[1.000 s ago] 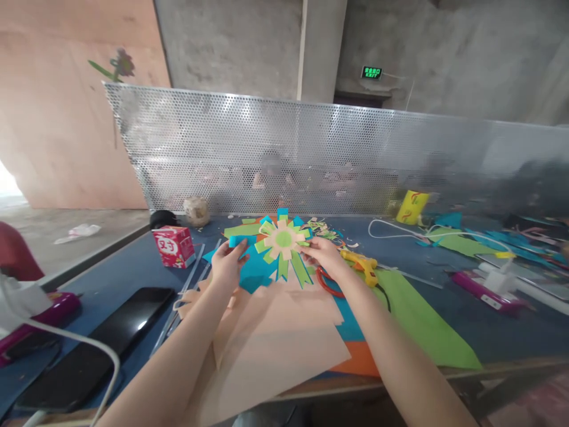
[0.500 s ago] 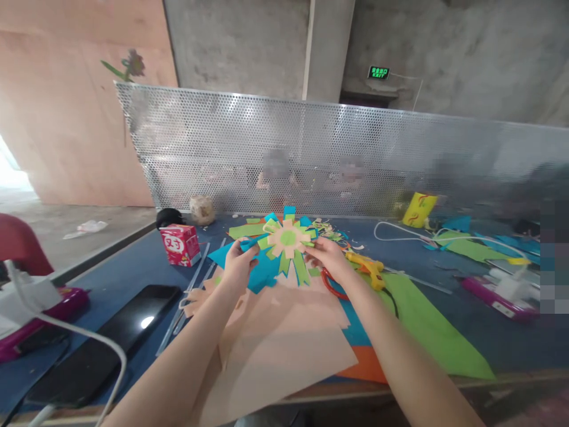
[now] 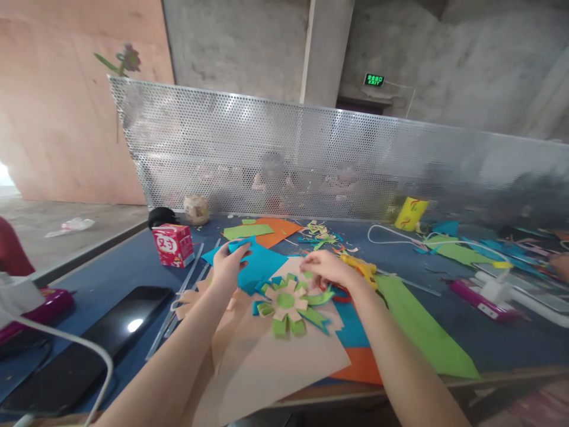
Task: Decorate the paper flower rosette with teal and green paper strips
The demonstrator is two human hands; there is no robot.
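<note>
A layered flower (image 3: 285, 302) of green, peach and blue felt-like petals lies on a peach sheet (image 3: 284, 362). My left hand (image 3: 227, 265) is behind it to the left, fingers closed on a small blue piece (image 3: 240, 244), above a larger blue sheet (image 3: 262, 264). Loosely bent, with the fingers partly apart, my right hand (image 3: 328, 268) hovers at the flower's upper right edge and holds nothing that I can see. Beneath its wrist shows a red handle (image 3: 342, 295), and a yellow glue gun (image 3: 362, 268) lies just beyond.
On the left are a black phone (image 3: 89, 344), a pink box (image 3: 173, 245) and clear sticks (image 3: 191, 276). A green sheet (image 3: 422, 326) lies at right, near a purple power strip (image 3: 482, 302). Scraps (image 3: 324, 234) lie before a perforated metal screen (image 3: 311, 160).
The flower has come down from between both hands onto the peach sheet, nearer to me. My right hand has let go of it; the left keeps the blue piece.
</note>
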